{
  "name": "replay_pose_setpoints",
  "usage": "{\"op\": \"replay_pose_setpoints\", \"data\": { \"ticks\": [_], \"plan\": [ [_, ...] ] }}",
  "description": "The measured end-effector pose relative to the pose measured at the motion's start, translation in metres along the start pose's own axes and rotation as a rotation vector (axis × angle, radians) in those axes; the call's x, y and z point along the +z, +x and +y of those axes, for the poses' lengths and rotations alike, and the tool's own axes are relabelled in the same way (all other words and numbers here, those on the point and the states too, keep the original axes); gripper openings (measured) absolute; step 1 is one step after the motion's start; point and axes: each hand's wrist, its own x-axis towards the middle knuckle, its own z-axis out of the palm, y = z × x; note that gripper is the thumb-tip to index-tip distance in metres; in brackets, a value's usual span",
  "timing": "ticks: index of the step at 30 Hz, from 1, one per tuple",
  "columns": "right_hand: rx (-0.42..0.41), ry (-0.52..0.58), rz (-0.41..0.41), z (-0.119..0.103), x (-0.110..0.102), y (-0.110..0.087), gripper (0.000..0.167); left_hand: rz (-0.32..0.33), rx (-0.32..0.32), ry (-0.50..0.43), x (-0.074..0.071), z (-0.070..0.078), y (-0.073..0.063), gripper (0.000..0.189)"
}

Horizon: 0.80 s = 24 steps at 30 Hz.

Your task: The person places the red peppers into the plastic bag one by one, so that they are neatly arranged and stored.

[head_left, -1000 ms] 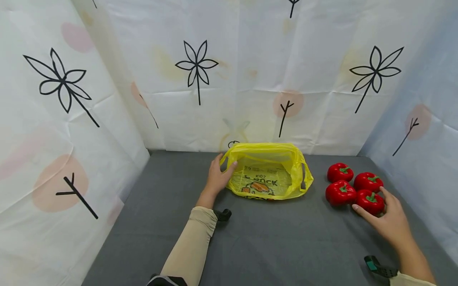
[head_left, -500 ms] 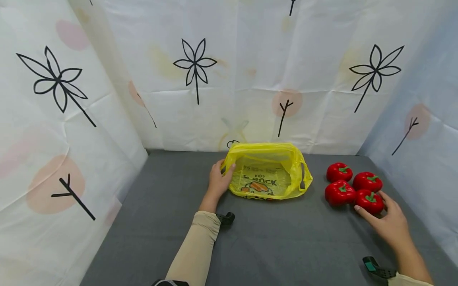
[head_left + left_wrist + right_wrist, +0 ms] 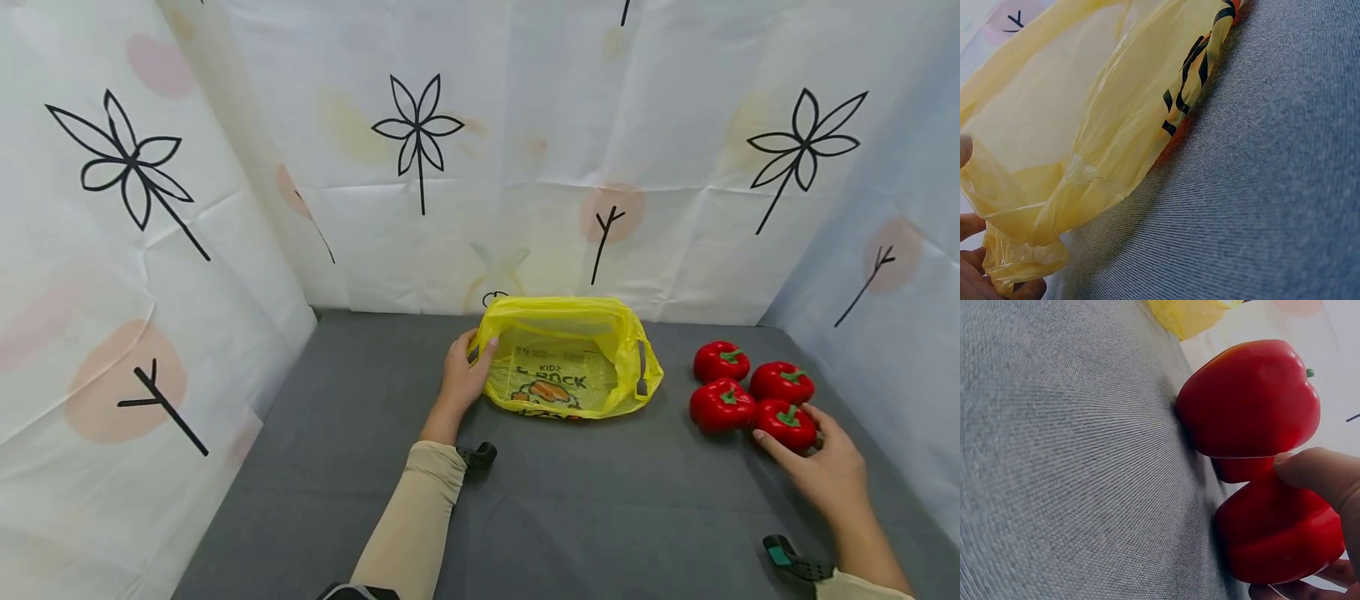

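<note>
A yellow plastic bag (image 3: 566, 379) stands on the table with its mouth spread, printed lettering showing inside. My left hand (image 3: 461, 375) holds its left edge near the handle; in the left wrist view the fingers (image 3: 971, 272) curl about the gathered plastic (image 3: 1025, 253). On the right, my right hand (image 3: 832, 467) grips the nearest red bell pepper (image 3: 786, 423), thumb on its left and fingers round its right side. The right wrist view has the thumb (image 3: 1319, 475) against this bell pepper (image 3: 1279, 531), which still sits on the cloth. Its underside is hidden.
Several other red bell peppers cluster beside the held one: one to the left (image 3: 722, 406), one behind (image 3: 782, 382), one farther back (image 3: 720, 362). Grey cloth covers the table (image 3: 600, 508). White patterned curtains (image 3: 525, 167) enclose the back and both sides.
The right fingers have closed in more on the nearest bell pepper. The left hand has come round the bag's left edge. The view has shifted slightly; bag and peppers have hardly moved.
</note>
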Motion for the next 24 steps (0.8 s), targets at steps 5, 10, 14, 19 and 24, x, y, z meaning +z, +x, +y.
{"op": "replay_pose_setpoints", "data": {
  "ticks": [5, 10, 14, 19, 24],
  "plan": [
    [0.037, -0.005, 0.000, -0.001, -0.004, -0.002, 0.096, -0.011, -0.011, -0.014, 0.000, -0.001, -0.001, 0.071],
    [0.062, 0.030, 0.052, -0.010, -0.016, -0.007, 0.095, -0.019, -0.012, -0.021, 0.000, -0.001, -0.001, 0.073],
    [0.096, 0.078, 0.103, -0.026, -0.027, -0.009, 0.094, -0.017, -0.010, -0.020, -0.002, 0.000, 0.000, 0.072],
    [0.028, 0.118, 0.141, -0.048, -0.032, -0.014, 0.091, -0.015, -0.008, -0.016, -0.002, -0.002, 0.001, 0.070],
    [-0.100, 0.196, 0.131, -0.075, -0.025, -0.018, 0.088, -0.018, -0.010, -0.021, -0.001, -0.003, 0.000, 0.069]
  ]
}}
